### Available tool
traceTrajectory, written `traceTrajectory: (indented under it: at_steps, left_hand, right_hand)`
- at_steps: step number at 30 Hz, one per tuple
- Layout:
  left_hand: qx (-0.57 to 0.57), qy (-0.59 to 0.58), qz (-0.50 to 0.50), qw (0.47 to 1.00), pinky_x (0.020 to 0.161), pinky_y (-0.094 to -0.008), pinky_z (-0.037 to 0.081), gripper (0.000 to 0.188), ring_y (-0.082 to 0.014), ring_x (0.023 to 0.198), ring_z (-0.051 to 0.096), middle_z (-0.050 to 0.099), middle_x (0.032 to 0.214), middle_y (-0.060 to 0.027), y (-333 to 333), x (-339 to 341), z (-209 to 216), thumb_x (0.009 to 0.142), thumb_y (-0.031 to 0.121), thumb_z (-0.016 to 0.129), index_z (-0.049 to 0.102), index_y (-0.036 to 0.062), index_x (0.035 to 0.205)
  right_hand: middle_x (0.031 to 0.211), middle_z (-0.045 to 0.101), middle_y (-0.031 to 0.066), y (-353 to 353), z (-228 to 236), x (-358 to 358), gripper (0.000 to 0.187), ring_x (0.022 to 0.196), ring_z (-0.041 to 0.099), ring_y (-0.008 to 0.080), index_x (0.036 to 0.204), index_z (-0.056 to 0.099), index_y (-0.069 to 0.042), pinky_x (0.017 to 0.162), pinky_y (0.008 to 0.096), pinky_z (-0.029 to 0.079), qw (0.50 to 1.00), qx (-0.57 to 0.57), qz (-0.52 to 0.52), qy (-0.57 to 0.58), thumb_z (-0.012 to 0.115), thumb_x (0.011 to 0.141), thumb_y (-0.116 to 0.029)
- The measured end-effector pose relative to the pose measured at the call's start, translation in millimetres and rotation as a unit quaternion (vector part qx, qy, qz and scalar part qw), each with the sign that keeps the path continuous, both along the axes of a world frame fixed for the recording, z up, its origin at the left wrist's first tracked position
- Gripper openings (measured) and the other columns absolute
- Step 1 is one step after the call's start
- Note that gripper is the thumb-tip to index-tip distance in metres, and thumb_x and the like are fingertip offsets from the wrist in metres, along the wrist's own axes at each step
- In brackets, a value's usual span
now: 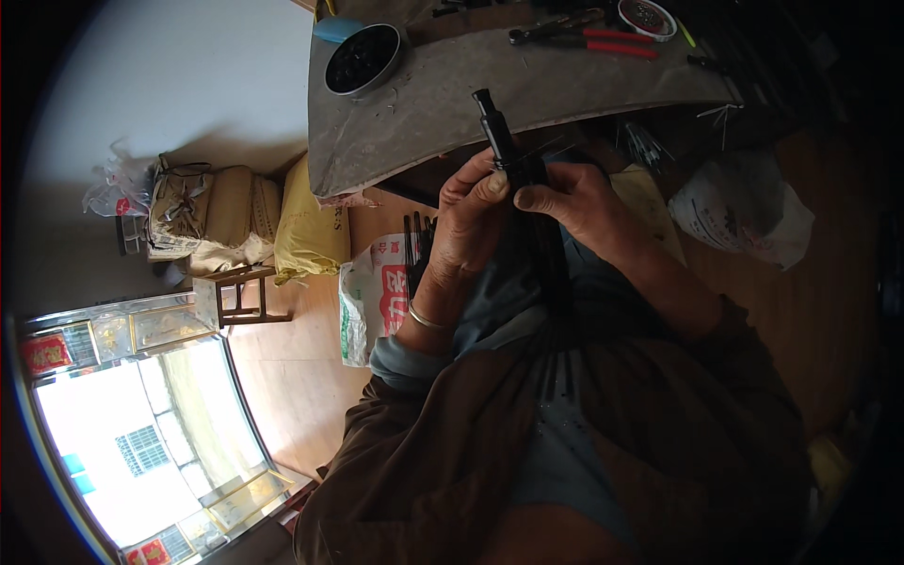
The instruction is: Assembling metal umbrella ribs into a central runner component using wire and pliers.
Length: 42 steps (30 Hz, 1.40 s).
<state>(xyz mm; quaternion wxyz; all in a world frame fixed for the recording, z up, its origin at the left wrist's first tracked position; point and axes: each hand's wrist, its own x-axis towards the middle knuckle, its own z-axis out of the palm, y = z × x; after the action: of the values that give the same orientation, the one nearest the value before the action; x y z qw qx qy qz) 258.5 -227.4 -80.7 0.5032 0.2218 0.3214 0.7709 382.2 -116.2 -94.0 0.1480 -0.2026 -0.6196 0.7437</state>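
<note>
I hold a black umbrella frame point(497, 132) over my lap, its tube end pointing up and away toward the table. Its thin dark ribs point(556, 339) run down and fan out over my clothes. My left hand point(474, 212) is closed round the frame from the left, thumb pressed on it just below the tube. From the other side my right hand point(576, 193) pinches the same spot with thumb and fingers. Fine wire-like bits stick out to the right there; what lies between the fingertips is too small and dark to make out.
Ahead is a grey table point(443, 113) with a bowl of black parts point(363, 59), red-handled pliers point(612, 43) and a small dish point(648, 17). A white bag point(744, 212) lies at the right. On the left are a printed bag point(363, 311), a stool point(240, 294) and sacks point(315, 221).
</note>
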Motion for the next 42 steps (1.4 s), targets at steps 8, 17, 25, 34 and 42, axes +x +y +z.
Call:
traceTrajectory:
  at_steps: [8,17,25,34,42]
  left_hand:
    - [0.031,-0.035,-0.032,0.998,0.096,-0.0329,0.045,0.036,-0.0179,0.103,0.061,0.066,0.109,-0.0066,-1,-2,-5,0.086,0.008,0.066,0.059,0.0023,0.121]
    - [0.032,0.023,-0.025,0.999,0.097,-0.0318,0.044,0.030,-0.0176,0.104,0.060,0.064,0.110,-0.0045,-7,5,10,0.086,0.007,0.066,0.062,0.0042,0.115]
    - [-0.011,0.211,-0.076,0.974,0.089,-0.0349,0.049,0.032,-0.0202,0.102,0.060,0.057,0.124,-0.0096,-3,-17,25,0.083,0.010,0.069,0.062,0.0073,0.114]
    - [-0.046,0.289,-0.172,0.941,0.072,-0.0317,0.055,0.030,-0.0201,0.087,0.064,0.054,0.118,-0.0081,12,-43,40,0.083,0.002,0.067,0.059,0.0039,0.112]
    - [0.035,0.173,-0.168,0.970,0.102,-0.0404,0.039,0.087,-0.0322,0.118,0.053,0.051,0.132,-0.0222,-43,27,69,0.084,0.059,0.057,0.028,0.0056,0.146]
  right_hand:
    - [0.060,0.046,-0.0068,3,4,2,0.041,0.056,0.041,0.0033,0.066,0.056,-0.008,0.050,0.0225,0.032,1.000,0.015,0.016,-0.014,0.078,0.077,-0.041]
    - [0.069,0.054,-0.0051,4,7,6,0.038,0.066,0.047,0.0041,0.074,0.063,-0.009,0.060,0.0226,0.037,0.993,-0.083,0.078,-0.012,0.077,0.077,-0.044]
    - [0.085,0.061,0.0043,-4,19,1,0.038,0.076,0.060,0.0132,0.108,0.056,-0.002,0.072,0.0286,0.049,0.950,-0.248,0.098,0.164,0.074,0.081,-0.022]
    - [0.085,0.063,0.0056,-2,9,0,0.021,0.076,0.060,0.0147,0.101,0.061,-0.004,0.066,0.0300,0.050,0.940,-0.283,0.086,0.167,0.067,0.086,-0.017]
    - [0.085,0.060,0.0049,11,3,-5,0.024,0.074,0.059,0.0158,0.099,0.058,-0.007,0.067,0.0297,0.049,0.952,-0.272,-0.065,0.127,0.068,0.085,-0.023]
